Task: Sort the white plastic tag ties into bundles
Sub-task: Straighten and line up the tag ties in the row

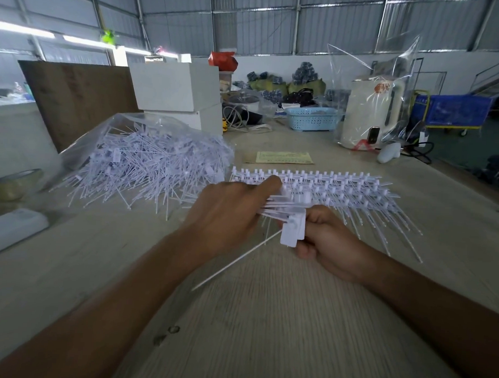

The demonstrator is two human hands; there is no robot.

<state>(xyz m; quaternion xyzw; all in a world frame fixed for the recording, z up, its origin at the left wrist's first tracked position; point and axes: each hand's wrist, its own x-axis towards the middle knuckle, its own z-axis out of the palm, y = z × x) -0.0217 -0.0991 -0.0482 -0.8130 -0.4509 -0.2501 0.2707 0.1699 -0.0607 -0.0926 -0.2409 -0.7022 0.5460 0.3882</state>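
A: Where's your right hand (330, 239) at?

B: Center-right of frame, fingers curled tight round a small bundle of tag ties (293, 231), tag ends stacked flat, one tail poking down-left. Your left hand (230, 213) is just left of it, fingers bent over the stems, index out toward the laid rows; it looks to be gripping the stems, tho the fingertips are hidden.

A: So which step?

B: Looks like you're squaring up a bundle, mid-task. Next you prob. need to line up the heads, tuck that stray tail, then set it w/ the sorted rows (327, 188) just beyond your hands.

A: And the rest?

B: Loose pile (147, 168) spilling from a clear bag (83, 143), upper left. Plenty left, I'd say.
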